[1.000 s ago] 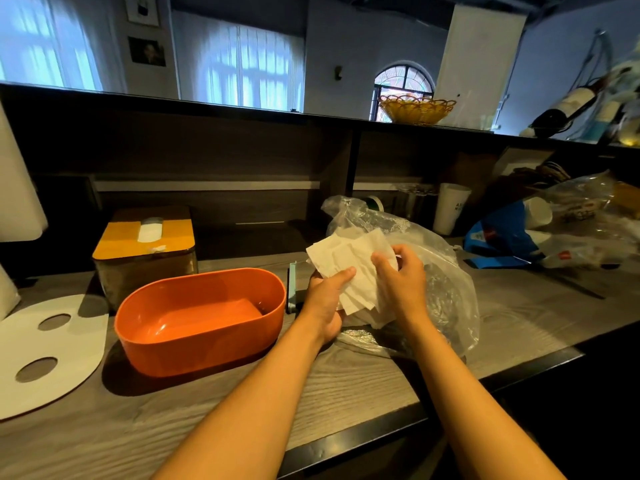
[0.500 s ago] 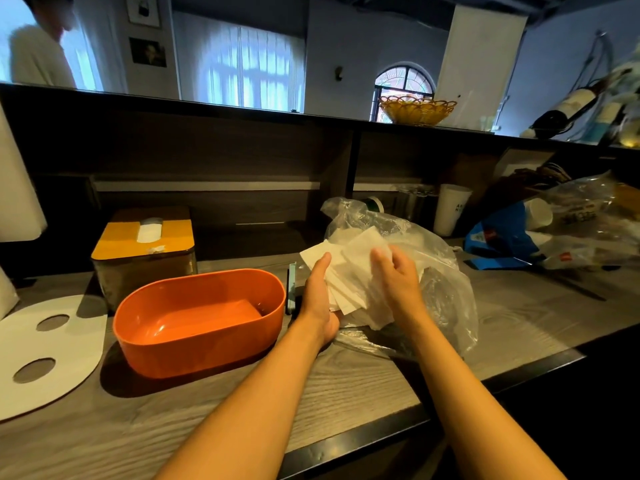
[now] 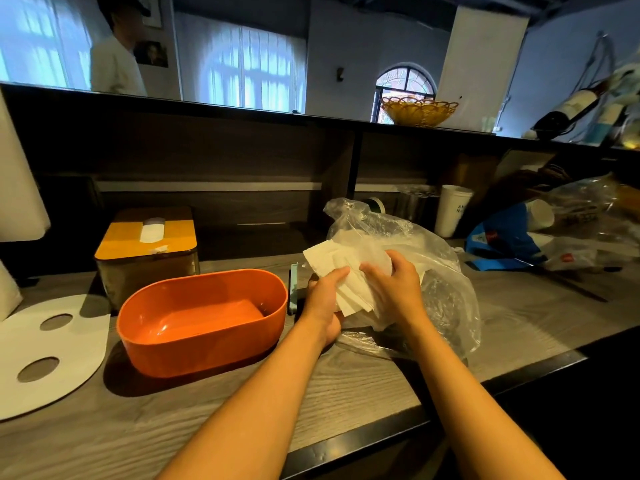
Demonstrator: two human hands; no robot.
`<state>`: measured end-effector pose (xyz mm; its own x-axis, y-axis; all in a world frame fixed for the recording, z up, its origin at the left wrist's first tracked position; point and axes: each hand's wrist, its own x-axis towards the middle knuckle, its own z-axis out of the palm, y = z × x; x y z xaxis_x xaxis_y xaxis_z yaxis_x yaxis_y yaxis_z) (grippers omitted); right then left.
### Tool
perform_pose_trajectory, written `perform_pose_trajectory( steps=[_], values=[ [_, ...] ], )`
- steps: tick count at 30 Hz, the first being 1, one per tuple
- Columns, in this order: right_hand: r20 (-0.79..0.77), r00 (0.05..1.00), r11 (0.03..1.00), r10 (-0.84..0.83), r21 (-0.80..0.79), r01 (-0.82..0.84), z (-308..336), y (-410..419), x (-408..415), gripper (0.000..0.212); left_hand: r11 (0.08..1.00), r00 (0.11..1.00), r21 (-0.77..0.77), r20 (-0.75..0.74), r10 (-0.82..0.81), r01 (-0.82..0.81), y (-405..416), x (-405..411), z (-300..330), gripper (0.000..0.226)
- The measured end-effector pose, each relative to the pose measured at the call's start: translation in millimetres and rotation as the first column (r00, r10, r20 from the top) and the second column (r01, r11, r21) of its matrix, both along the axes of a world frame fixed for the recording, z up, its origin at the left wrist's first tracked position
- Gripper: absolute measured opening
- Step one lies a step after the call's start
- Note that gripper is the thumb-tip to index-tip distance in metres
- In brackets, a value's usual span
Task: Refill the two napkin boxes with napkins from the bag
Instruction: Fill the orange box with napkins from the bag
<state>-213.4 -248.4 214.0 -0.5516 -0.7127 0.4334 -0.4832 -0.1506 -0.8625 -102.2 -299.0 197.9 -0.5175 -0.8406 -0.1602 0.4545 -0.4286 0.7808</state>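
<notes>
A fanned stack of white napkins [image 3: 341,263] is held in front of the clear plastic bag [image 3: 436,271] on the wooden counter. My left hand [image 3: 323,301] grips the stack from below with its thumb on top. My right hand [image 3: 394,289] lies over the stack's right side, fingers curled on the napkins. To the left stands an open orange oval napkin box [image 3: 204,322] with nothing inside. Behind it sits a box with a yellow lid [image 3: 147,244], a white napkin showing in its slot.
A white flat lid with two holes [image 3: 45,351] lies at the far left. A small teal object [image 3: 293,289] stands between the orange box and my left hand. Paper cups [image 3: 452,209], a blue packet [image 3: 502,239] and more plastic bags crowd the right. A person [image 3: 116,50] stands beyond the counter.
My right hand closed down onto the napkin stack and my left thumb pressed onto it. A person walked further into view behind the counter at the upper left.
</notes>
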Motion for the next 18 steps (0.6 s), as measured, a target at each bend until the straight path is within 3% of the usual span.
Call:
perform_pose_trajectory(
  steps=[2,5,8,12,15,18],
  values=[
    [-0.010,1.000,1.000,0.007,0.027,-0.007,-1.1,-1.6,-0.5,0.023,0.999,0.999,0.016,0.027,0.044,-0.044,-2.9,-1.8,-2.0,0.034],
    [-0.019,0.999,0.997,0.027,0.069,-0.026,-3.0,-3.6,-1.3,0.020,0.996,0.996,0.000,-0.003,0.085,-0.085,-6.3,-3.1,-2.7,0.016],
    [-0.034,0.999,0.997,0.026,0.079,-0.023,-2.6,-2.2,-2.2,0.008,0.988,0.988,-0.011,-0.024,0.153,-0.154,-7.3,-1.9,-3.0,0.027],
    [-0.068,0.996,0.998,-0.056,0.018,0.057,-5.1,-3.8,-4.7,0.005,0.986,0.985,0.026,-0.052,0.167,-0.166,-7.9,-1.8,-4.6,0.031],
    [0.001,0.996,0.995,-0.087,-0.044,0.087,-3.8,-3.0,-4.5,0.004,0.985,0.984,0.029,-0.035,0.172,-0.171,-9.3,-1.4,-4.0,0.033],
    [0.093,0.992,0.972,-0.084,-0.211,0.102,2.5,2.7,-6.4,0.016,0.983,0.984,0.067,-0.023,0.175,-0.174,-10.1,-1.0,-4.2,0.032]
  ],
)
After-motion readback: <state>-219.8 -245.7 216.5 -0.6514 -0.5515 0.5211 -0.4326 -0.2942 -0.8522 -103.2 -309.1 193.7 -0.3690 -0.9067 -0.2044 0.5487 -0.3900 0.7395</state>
